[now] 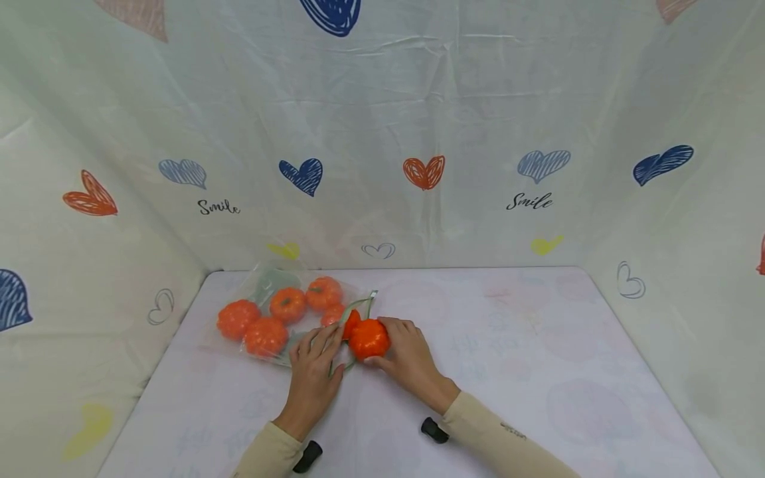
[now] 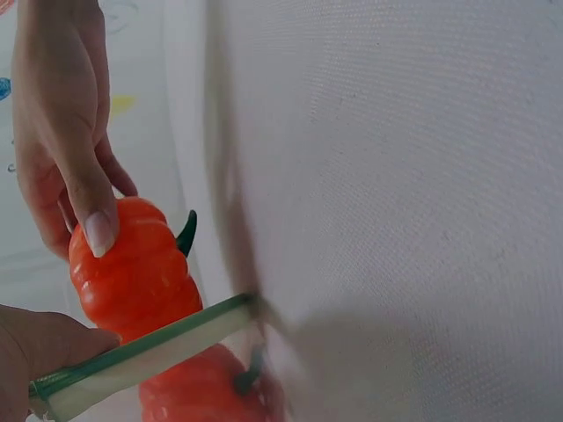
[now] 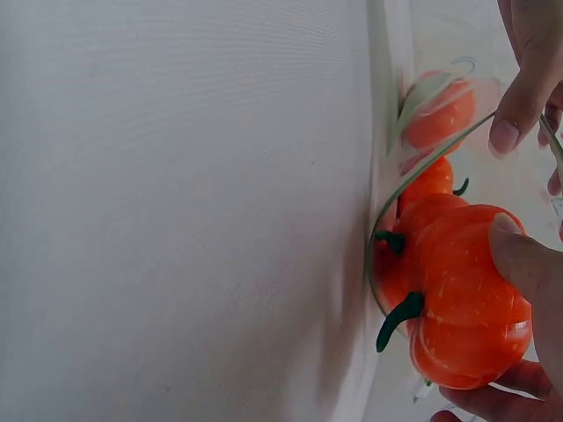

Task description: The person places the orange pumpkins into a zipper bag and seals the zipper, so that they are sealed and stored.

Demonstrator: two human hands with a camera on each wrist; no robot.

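A clear bag with a green-edged mouth (image 2: 167,338) lies on the table, its opening towards the right. My left hand (image 1: 313,378) grips the near edge of that mouth, thumb against the rim. In my right hand (image 1: 412,358) is a small orange toy pumpkin (image 1: 368,340) with a dark green stem, held between thumb and fingers right at the opening. Just behind it, another orange pumpkin (image 1: 351,322) sits at the mouth. Several more pumpkins, among them a lobed one (image 1: 239,318), lie inside the bag.
A white cloth covers the table (image 1: 508,372). Behind it hangs a pale curtain (image 1: 370,113) printed with hearts. A dark cylindrical piece (image 1: 434,430) shows beside the right sleeve, and another dark piece (image 1: 307,457) beside the left one.
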